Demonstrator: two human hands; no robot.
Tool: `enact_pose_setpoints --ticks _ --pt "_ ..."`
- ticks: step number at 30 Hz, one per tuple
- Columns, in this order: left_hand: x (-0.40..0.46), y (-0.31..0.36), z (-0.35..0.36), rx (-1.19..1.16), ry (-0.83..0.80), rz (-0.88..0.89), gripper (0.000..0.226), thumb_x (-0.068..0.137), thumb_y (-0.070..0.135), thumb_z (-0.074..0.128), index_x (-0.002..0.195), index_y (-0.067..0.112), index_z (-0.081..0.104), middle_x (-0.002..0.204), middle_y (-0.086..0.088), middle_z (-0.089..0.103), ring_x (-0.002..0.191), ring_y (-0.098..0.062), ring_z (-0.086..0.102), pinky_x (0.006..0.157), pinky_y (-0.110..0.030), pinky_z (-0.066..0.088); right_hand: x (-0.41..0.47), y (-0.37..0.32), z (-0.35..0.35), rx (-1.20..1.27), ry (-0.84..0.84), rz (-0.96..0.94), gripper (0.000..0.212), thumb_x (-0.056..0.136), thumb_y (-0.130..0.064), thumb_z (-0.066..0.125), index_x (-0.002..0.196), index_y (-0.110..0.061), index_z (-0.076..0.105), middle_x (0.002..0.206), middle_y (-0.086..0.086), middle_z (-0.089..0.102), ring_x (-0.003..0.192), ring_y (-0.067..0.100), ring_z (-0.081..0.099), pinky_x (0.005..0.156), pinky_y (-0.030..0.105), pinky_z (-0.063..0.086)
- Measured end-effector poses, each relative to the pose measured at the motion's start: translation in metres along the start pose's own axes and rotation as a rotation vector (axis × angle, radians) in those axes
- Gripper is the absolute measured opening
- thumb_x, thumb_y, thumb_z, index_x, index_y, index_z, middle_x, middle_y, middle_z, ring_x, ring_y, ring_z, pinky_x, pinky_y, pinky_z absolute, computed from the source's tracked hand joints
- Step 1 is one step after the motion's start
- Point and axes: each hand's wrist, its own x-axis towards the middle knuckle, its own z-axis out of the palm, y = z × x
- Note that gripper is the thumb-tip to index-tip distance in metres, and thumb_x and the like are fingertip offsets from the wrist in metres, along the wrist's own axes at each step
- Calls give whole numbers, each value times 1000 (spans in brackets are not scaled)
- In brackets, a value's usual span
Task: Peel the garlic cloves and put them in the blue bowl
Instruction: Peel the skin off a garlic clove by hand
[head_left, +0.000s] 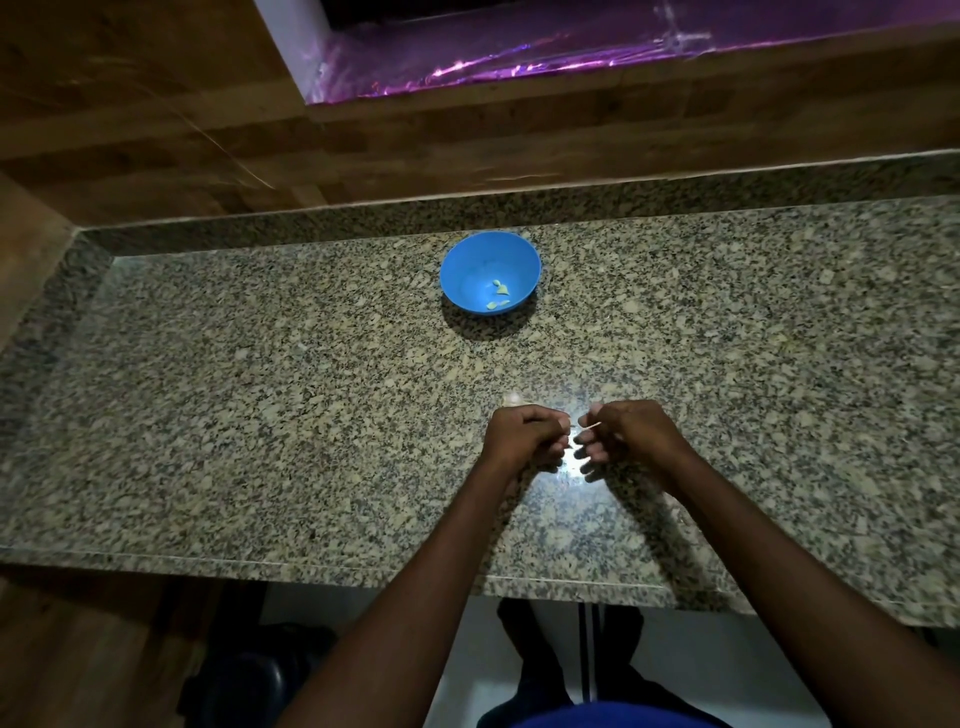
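A blue bowl stands on the granite counter, towards the back, with a few small pale garlic pieces lying in it. Well in front of the bowl my two hands meet just above the counter. My left hand has its fingers curled inward, and what it holds is hidden. My right hand pinches a thin pale sliver, likely garlic skin, between thumb and fingers. A small pale garlic clove lies on the counter just beyond my left hand.
A wooden wall rises behind the counter, and a ledge covered in shiny purple film runs above it. The counter's front edge lies below my forearms. Dark objects sit on the floor underneath.
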Motion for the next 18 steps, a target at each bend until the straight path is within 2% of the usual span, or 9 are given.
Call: enact_pose_setpoints --ticks 4,6,10,13,18 --pt "-1 3 1 13 2 -2 5 85 7 77 90 5 76 73 -17 70 55 -18 63 59 -31 58 3 -1 -2 -247 -22 -145 14 90 -6 71 82 7 70 72 25 71 58 30 66 69 53 60" --pt "-2 3 1 3 -2 -10 6 84 7 78 90 5 76 76 -19 70 57 -20 64 60 -32 59 5 -1 -5 -313 -41 -167 16 93 -5 68 82 7 69 70 24 71 60 31 67 64 43 60" --pt "-3 5 2 -26 -16 -19 5 82 8 80 87 7 78 79 -20 73 64 -23 67 68 -37 59 3 -7 -1 -369 -154 -145 29 97 -7 55 71 1 66 63 19 65 55 25 59 52 27 48" --pt "-4 10 5 -55 -34 33 5 82 1 79 82 6 77 82 -21 71 65 -22 66 66 -32 60 1 -10 2 -255 -133 -36 35 94 -14 50 60 -11 56 52 6 50 45 15 42 44 23 33" --pt "-7 16 6 5 -37 167 5 83 -5 75 86 -1 74 87 -21 71 64 -16 64 64 -24 57 8 -14 2 71 -273 218 35 96 -12 33 62 -16 40 51 -3 29 36 7 19 33 19 15"
